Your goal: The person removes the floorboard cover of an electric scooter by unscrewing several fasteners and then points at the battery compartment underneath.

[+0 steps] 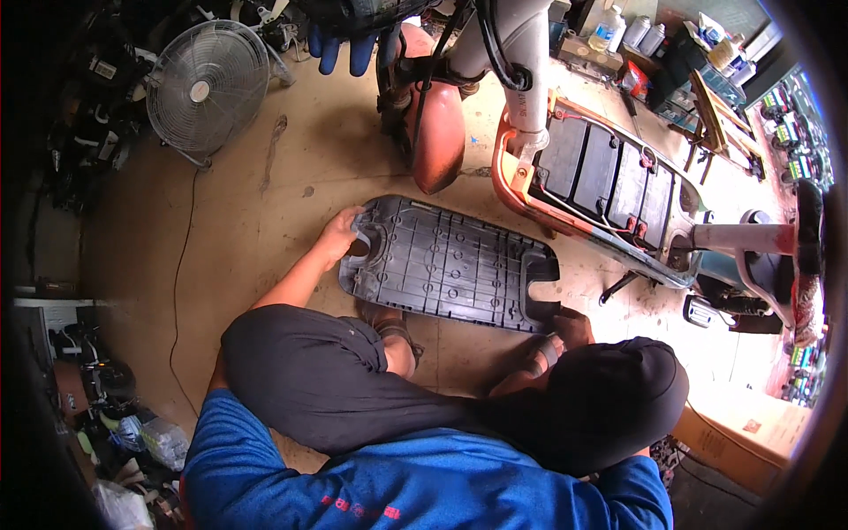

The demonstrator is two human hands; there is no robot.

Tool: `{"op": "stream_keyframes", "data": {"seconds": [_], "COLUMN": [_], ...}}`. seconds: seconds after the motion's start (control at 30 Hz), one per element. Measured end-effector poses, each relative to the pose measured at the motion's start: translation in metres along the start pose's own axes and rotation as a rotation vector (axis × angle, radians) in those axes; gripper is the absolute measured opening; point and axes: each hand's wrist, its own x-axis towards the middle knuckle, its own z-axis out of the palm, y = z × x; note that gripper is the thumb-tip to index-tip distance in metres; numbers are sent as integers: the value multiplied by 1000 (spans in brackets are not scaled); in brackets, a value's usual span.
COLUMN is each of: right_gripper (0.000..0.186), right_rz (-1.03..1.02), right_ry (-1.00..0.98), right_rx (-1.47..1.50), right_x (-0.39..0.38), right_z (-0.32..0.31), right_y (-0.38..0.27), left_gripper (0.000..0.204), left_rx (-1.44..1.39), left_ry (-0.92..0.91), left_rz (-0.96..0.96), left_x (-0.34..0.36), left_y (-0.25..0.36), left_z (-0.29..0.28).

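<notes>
A black plastic floorboard panel (450, 265) with a ribbed face is held low over the floor, in front of my sandalled feet (397, 349). My left hand (340, 234) grips its left end beside a cutout. My right hand (572, 325) is closed on its lower right corner, partly shaded. Beyond it stands a scooter frame (528, 71) with a red front fender (435, 141) and an open orange-rimmed deck holding dark battery blocks (599, 172) and cables.
A metal floor fan (208, 84) stands at upper left with its cord along the floor (141, 265). Blue gloved fingers (344, 49) hang at the top. Bottles (609, 31) and a wooden stand (715, 115) are at upper right, a cardboard box (742, 433) at lower right, clutter (146, 437) at lower left.
</notes>
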Motion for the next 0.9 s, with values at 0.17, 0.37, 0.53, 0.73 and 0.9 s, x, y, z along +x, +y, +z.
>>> {"op": "stream_keyframes", "data": {"seconds": [0.17,0.37,0.53,0.73,0.9], "right_gripper": [12,16,10,10,18], "right_rz": [242,252,218,232,141], "right_ry": [157,27,116,47,-66], "right_rx": [771,646,777,729,592], "right_x": [6,9,8,9,0], "right_z": [8,-6,-6,-11,-37], "right_y": [4,-2,-3,-12,-49], "left_gripper": [72,73,72,58,51], "left_rx": [-1,-45,-63,-10,-242], "left_ry": [40,48,150,148,201], "left_rz": [162,-227,72,-324,-137], "left_x": [4,-2,-2,-8,-27], "left_y": [-8,-14,-17,-9,4], "left_z": [-5,8,5,2,-19]}}
